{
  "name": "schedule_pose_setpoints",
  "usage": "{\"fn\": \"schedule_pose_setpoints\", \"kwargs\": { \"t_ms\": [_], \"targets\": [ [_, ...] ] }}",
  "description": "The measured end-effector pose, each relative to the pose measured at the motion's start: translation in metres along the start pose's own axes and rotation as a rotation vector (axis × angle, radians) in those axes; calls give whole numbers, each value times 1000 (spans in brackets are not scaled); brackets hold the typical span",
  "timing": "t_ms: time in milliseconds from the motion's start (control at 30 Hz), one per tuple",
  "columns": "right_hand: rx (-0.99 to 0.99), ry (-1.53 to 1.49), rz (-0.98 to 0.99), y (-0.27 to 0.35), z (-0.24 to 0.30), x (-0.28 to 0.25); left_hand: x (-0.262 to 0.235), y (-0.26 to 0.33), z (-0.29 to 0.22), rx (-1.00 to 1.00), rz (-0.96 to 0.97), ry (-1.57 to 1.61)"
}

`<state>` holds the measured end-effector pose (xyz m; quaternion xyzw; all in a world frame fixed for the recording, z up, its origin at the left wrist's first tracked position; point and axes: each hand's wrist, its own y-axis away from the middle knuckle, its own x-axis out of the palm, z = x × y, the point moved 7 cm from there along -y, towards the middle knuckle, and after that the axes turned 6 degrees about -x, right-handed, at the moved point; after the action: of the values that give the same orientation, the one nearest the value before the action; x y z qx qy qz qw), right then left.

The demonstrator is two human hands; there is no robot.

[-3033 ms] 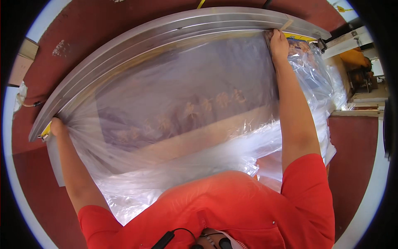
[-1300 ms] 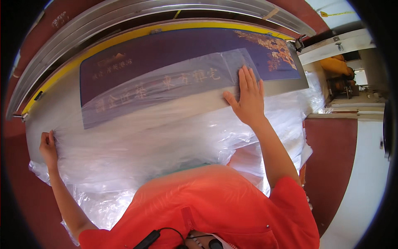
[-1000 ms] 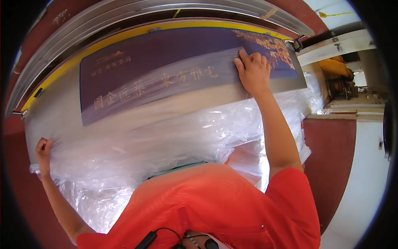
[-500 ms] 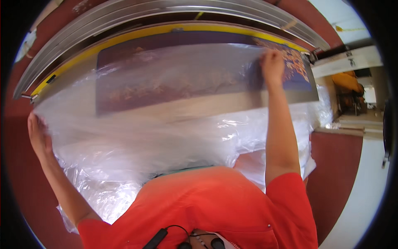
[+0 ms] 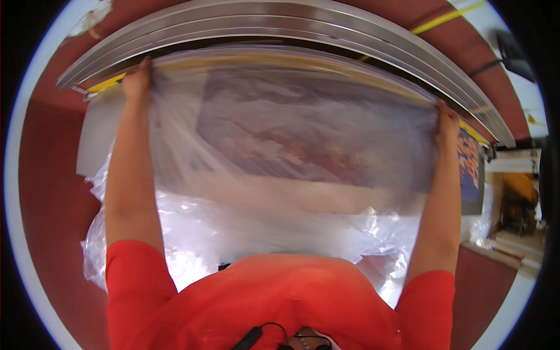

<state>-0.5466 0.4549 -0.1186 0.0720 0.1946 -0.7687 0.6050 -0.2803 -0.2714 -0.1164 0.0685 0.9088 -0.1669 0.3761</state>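
Note:
A sheet of clear plastic film (image 5: 181, 140) stretches between my two hands over a flat panel. Its far edge is gripped at the left by my left hand (image 5: 137, 80), fingers closed, near the yellow strip (image 5: 107, 83). My right hand (image 5: 448, 121) pinches the same film toward the far right. Beneath the film lies a dark blue panel (image 5: 470, 166) with orange patterns; only its right end shows uncovered. A pale grey-beige board (image 5: 96, 137) borders the panel. The film's middle is smeared by motion.
Beyond the strip curves a silver metal rail (image 5: 280, 22). Crumpled clear plastic (image 5: 186, 233) hangs along the near side, by my body. To the right are a white beam (image 5: 510, 164) and an orange-yellow thing (image 5: 519, 189). The floor (image 5: 52, 192) is dark red.
My left hand has moved from the near left up to the far edge, drawing film over the panel. My right hand has gone further right, and the view has shifted.

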Motion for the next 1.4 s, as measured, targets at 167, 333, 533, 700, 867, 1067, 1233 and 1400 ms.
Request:
{"fn": "schedule_pose_setpoints", "kwargs": {
  "t_ms": [167, 333, 533, 700, 867, 1067, 1233, 1400],
  "targets": [
    [10, -36, -84, 6, -3, -1, -1, -11, 27, -242, -7, 154],
    [126, -118, -97, 10, -3, 1, -1, 9, 15, -325, 137, 327],
    [182, -274, 131, 1, -9, 7, -3, 16, 12, -358, 496, 799],
    [272, -267, 287, 39, 39, 31, -59, 46, 17, -218, 895, 422],
    [20, -123, 297, 8, 40, 0, -121, 69, 61, 10, 1011, -152],
    [-640, 851, 195, 37, 105, -28, -170, 69, 128, 34, 945, -15],
    [-567, 273, 1153, 334, 196, 104, -226, 63, 125, -191, 694, 584],
    [-449, 657, 1852, 454, 66, 83, -241, 59, 117, -196, 752, 588]
  ]
}}
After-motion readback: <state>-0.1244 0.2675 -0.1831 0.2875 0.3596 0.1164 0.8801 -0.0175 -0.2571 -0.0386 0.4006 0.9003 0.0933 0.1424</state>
